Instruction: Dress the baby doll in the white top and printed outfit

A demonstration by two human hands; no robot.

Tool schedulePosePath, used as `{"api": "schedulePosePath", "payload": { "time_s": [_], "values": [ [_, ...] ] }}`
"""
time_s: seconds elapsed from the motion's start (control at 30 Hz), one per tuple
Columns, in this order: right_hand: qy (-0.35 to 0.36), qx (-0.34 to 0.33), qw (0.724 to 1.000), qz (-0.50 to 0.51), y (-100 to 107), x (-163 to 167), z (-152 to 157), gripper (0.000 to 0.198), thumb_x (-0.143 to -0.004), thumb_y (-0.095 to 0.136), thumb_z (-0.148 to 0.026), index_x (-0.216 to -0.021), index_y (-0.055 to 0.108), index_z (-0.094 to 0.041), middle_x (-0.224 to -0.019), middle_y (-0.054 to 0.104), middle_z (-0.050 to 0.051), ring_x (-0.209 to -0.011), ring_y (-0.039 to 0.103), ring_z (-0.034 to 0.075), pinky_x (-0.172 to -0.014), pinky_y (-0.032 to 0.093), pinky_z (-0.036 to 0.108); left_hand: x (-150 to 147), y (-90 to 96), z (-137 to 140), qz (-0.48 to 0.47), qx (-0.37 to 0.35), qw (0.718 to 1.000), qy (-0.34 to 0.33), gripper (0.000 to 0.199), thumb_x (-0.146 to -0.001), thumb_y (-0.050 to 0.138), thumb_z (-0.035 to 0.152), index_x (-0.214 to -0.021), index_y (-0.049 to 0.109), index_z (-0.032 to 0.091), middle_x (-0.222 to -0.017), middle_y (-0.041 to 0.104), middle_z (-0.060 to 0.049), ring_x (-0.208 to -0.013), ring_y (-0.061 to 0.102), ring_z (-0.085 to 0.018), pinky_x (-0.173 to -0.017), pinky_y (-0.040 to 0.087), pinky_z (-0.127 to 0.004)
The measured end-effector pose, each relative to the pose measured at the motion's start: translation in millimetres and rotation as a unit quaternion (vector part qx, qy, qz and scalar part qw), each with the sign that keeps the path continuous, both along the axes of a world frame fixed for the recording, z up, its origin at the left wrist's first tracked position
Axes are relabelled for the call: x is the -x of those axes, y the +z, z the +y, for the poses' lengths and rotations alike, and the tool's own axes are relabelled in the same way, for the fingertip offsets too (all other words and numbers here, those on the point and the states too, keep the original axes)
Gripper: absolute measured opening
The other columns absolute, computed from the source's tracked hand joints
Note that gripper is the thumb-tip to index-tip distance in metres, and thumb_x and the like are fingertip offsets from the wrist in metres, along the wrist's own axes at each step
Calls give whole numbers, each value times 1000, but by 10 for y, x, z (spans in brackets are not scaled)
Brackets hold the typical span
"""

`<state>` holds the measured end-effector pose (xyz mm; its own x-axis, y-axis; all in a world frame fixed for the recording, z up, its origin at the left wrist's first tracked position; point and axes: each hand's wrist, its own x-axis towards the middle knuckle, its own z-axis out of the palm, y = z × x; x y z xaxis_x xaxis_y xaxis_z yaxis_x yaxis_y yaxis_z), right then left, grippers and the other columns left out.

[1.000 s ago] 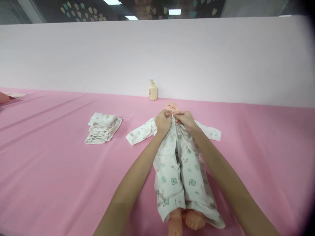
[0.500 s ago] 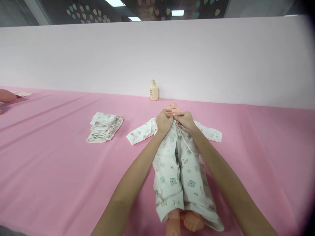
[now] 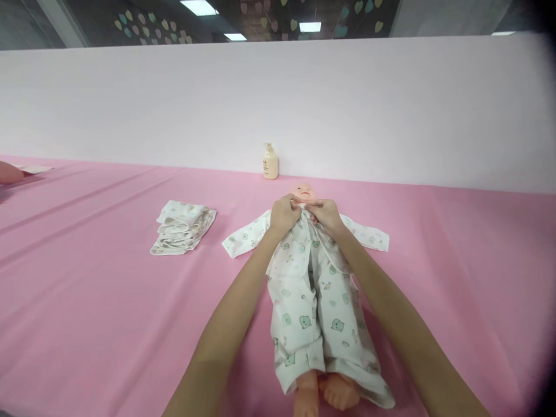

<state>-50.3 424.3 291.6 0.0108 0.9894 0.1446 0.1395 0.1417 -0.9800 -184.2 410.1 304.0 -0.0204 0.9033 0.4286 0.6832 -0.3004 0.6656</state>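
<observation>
A baby doll [image 3: 305, 191] lies on its back, its head toward the wall and its bare feet toward me. It wears a white printed baby jacket [image 3: 289, 259] with both sleeves spread out, and matching trousers [image 3: 337, 324]. My left hand [image 3: 284, 214] pinches the left side of the jacket's collar just under the doll's chin. Opposite it, my right hand [image 3: 326, 216] pinches the collar's other side, the fingertips almost meeting. Whatever fastening sits between the fingers is too small to make out. Below the hands, the jacket front hangs apart over the trousers.
A folded stack of printed cloth [image 3: 183, 228] lies to the left on the pink sheet [image 3: 108, 301]. A cream pump bottle [image 3: 270, 162] stands against the white wall [image 3: 174, 104]. Part of another doll-like, skin-coloured shape [image 3: 9, 173] shows at the far left edge.
Both hands stay at the collar with only slight finger movement. The whole view has shifted a little.
</observation>
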Motion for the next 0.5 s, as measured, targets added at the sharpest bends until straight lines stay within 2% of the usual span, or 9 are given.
{"api": "schedulePosePath", "payload": {
  "time_s": [0.07, 0.13, 0.2, 0.27, 0.37, 0.43, 0.5],
  "values": [
    [-17, -56, 993, -98, 28, 1, -11, 10, -73, 60, -15, -71, 70, -14, -46, 55, -2, -44, 50, 10, -46, 39, 19, 35, 87, -46, 68, 7, 998, -3, 26, -72, 52, 9, -92, 67, 18, -78, 70, -5, -74, 63, -18, -70, 47, -27],
    [-23, -102, 973, -205, 94, -7, -42, 15, -76, 58, -16, -68, 70, -14, -59, 63, 1, -61, 58, 13, -60, 43, 21, 74, 186, -107, 105, 28, 994, -23, 26, -70, 53, 8, -89, 68, 17, -85, 71, -6, -77, 63, -19, -70, 47, -27],
    [1, -107, 956, -271, 198, -34, -100, 19, -80, 55, -18, -70, 71, -14, -72, 68, 3, -72, 61, 15, -67, 43, 22, 109, 294, -184, 118, 58, 989, -61, 21, -70, 54, 10, -82, 69, 15, -84, 70, -7, -73, 62, -18, -66, 46, -26],
    [45, -77, 946, -312, 326, -78, -183, 21, -83, 54, -23, -83, 73, -14, -78, 69, 3, -68, 61, 15, -63, 43, 22, 131, 397, -270, 123, 89, 983, -102, 17, -72, 53, 14, -76, 69, 14, -75, 69, -6, -65, 60, -16, -61, 44, -25],
    [101, -23, 929, -356, 511, -142, -325, 28, -80, 58, -27, -102, 68, -13, -82, 69, 5, -51, 55, 12, -52, 41, 22, 127, 500, -378, 129, 136, 971, -148, 16, -71, 54, 16, -70, 69, 15, -64, 66, -3, -57, 56, -14, -54, 40, -23],
    [109, -12, 913, -394, 594, -160, -405, 24, -78, 59, -23, -98, 68, -12, -80, 69, 6, -47, 53, 11, -51, 40, 22, 104, 519, -412, 131, 152, 967, -157, 15, -69, 55, 15, -71, 70, 15, -65, 66, -3, -57, 56, -13, -53, 40, -23],
    [93, -29, 894, -438, 631, -153, -456, 14, -75, 57, -15, -82, 68, -12, -77, 68, 6, -53, 55, 12, -52, 39, 22, 75, 501, -411, 131, 148, 969, -150, 17, -69, 55, 13, -74, 71, 16, -70, 68, -3, -60, 57, -13, -55, 41, -22]
  ]
}}
